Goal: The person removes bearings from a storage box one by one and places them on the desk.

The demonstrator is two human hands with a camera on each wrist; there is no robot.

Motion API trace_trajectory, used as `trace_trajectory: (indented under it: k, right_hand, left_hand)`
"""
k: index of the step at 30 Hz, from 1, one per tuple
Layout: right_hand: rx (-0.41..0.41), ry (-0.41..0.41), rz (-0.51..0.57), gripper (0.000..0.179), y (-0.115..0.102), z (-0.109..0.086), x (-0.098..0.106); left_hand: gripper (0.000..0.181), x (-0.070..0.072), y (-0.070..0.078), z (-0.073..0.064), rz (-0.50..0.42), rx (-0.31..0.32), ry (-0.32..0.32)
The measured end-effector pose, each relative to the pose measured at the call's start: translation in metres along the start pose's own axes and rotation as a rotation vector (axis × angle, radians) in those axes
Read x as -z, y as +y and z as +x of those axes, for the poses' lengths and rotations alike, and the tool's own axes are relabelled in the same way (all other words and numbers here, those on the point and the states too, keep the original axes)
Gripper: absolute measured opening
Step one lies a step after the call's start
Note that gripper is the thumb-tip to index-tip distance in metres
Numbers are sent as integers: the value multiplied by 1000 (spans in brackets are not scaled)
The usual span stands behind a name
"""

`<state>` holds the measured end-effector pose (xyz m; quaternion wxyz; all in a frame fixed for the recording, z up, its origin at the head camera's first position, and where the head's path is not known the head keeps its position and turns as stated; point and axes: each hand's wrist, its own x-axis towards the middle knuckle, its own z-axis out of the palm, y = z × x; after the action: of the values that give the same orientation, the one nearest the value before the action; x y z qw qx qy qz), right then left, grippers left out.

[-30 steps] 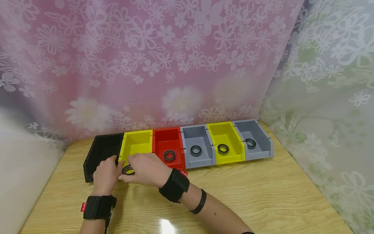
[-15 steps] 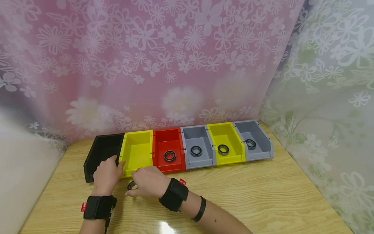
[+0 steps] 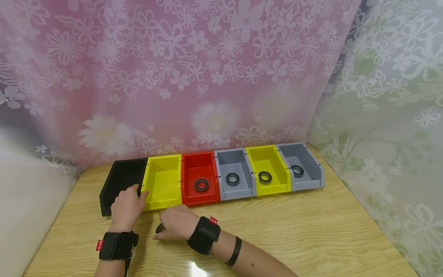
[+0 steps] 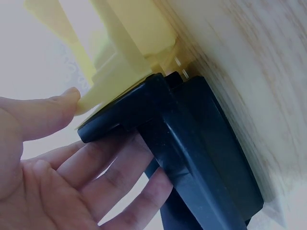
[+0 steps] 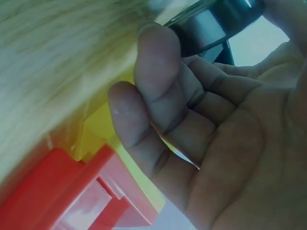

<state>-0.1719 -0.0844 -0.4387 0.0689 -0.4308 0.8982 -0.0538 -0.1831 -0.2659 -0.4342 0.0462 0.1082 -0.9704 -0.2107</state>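
My left hand (image 3: 126,206) grips the adjoining side walls of the black bin (image 3: 121,171) and the left yellow bin (image 3: 164,188). In the left wrist view its thumb lies on the yellow side while the fingers reach inside the black bin. Just in front of the yellow bin, my right hand (image 3: 178,223) pinches a ball bearing (image 3: 160,228), a dark ring mostly covered by the hand in the head view. The right wrist view shows the bearing (image 5: 211,26) edge-on, close over the wooden table, with the other fingers loosely bent below it.
Rightward in the row stand a red bin (image 3: 200,165), a grey bin (image 3: 228,157), another yellow bin (image 3: 264,157) and another grey bin (image 3: 299,154). One bearing lies in each of these. A floral curtain (image 3: 207,77) hangs behind the wooden table (image 3: 294,231).
My right hand has carried the bearing from over the left yellow bin's front lip toward me, down over the table. My left hand has kept its place on the bin walls.
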Motion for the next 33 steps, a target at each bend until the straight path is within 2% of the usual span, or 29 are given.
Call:
trace_trajectory:
  k: [11, 19, 26, 33]
  right_hand:
    - [11, 12, -72, 44, -1, 3, -11]
    - [18, 19, -122, 43, -6, 3, -10]
    - [15, -13, -110, 43, -12, 3, -10]
    - [21, -12, -165, 44, -16, 2, -9]
  left_hand:
    - [53, 1, 1, -1, -3, 4, -6]
    - [53, 2, 1, 0, -7, 6, -14]
    - [53, 4, 2, -1, -9, 6, -19]
    - [53, 4, 2, -1, -8, -7, -11]
